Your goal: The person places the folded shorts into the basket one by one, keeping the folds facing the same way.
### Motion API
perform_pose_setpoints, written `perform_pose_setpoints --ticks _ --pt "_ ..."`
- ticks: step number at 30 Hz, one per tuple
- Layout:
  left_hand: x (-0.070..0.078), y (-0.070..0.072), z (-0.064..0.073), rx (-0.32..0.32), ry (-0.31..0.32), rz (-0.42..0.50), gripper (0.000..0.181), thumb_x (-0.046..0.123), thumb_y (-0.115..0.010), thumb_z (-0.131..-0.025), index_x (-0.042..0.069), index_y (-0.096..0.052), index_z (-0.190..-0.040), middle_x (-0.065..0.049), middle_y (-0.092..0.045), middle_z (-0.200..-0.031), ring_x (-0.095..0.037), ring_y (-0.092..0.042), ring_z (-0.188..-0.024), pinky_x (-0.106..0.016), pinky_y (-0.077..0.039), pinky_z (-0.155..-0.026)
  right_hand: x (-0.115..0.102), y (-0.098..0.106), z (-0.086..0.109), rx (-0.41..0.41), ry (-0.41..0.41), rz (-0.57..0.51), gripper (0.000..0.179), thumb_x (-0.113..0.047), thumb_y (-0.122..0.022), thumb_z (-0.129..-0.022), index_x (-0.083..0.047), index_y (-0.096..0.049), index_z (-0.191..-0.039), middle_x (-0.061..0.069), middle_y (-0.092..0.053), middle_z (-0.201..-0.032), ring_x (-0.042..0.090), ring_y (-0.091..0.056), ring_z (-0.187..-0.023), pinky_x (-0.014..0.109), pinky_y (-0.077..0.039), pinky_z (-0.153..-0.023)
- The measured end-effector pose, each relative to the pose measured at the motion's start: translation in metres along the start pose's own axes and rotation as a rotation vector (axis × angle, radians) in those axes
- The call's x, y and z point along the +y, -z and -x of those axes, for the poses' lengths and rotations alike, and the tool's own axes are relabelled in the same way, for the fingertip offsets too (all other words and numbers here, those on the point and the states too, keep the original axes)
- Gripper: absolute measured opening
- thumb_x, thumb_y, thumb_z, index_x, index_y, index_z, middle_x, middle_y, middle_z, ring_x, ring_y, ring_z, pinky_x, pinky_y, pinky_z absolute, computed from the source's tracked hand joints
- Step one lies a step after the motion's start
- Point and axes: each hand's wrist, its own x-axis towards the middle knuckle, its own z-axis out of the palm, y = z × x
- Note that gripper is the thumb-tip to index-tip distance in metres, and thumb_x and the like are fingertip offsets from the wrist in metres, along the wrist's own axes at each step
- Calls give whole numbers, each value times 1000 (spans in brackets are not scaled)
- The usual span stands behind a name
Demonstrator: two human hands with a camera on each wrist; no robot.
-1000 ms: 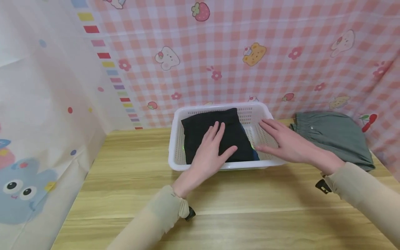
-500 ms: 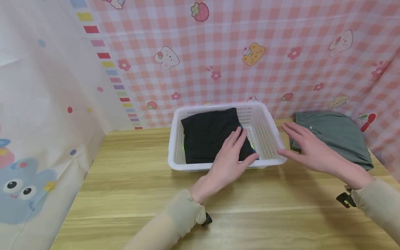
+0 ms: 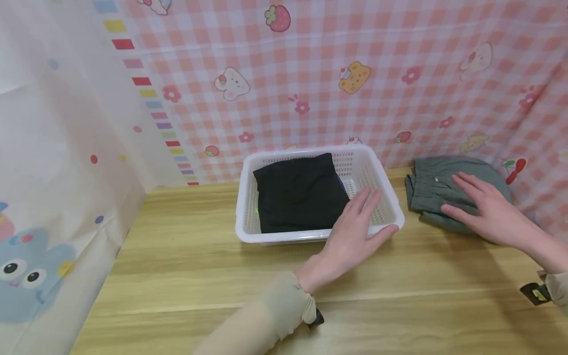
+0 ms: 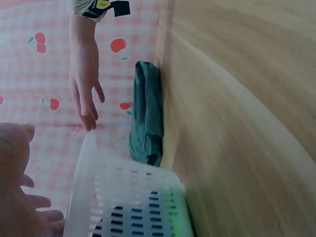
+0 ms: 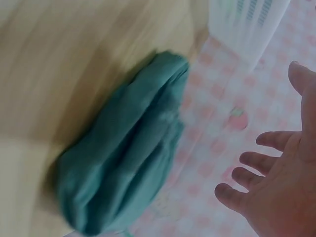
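Black folded cloth [image 3: 299, 195] lies in the left and middle of a white plastic basket [image 3: 319, 235]. Over the basket's front right rim is my left hand [image 3: 352, 239], fingers extended and holding nothing. My right hand [image 3: 492, 212] is spread above a folded green garment [image 3: 428, 190] with a gathered waistband, right of the basket. The right wrist view shows a gap between the fingers [image 5: 261, 162] and the green garment [image 5: 123, 143]. From the left wrist camera, the basket's perforated side [image 4: 133, 192] shows beside the left hand [image 4: 19, 182].
The wooden table [image 3: 186, 276] stretches in front of the basket. Behind it hangs a pink checked cloth [image 3: 284, 74] with cartoon prints, and a white printed sheet [image 3: 57, 148] covers the left side.
Both hands have moved right: the left from above the black cloth to the basket's front right rim, the right from the basket to over the green garment. The basket's contents look unchanged.
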Motion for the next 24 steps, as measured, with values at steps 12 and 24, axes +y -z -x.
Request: perform_pose_setpoints --ticks 12,24 --pt "11 -20 -6 26 -82 3 70 45 -59 -106 12 -38 -164 -10 -37 -171 -26 -39 -159 -35 -36 -130 48 -5 5 6 -182 46 86 -47 -49 -110 19 -20 -158 49 -20 -159 70 -20 -143 82 -24 -110" --pt "19 -41 -7 -11 -226 -73 63 45 -55 -109 19 -39 -164 -3 -41 -170 -20 -43 -156 -28 -35 -130 89 -11 -1 -13 -460 131 104 -68 -27 -107 28 -30 -146 54 -36 -142 70 -42 -125 75 -42 -103"
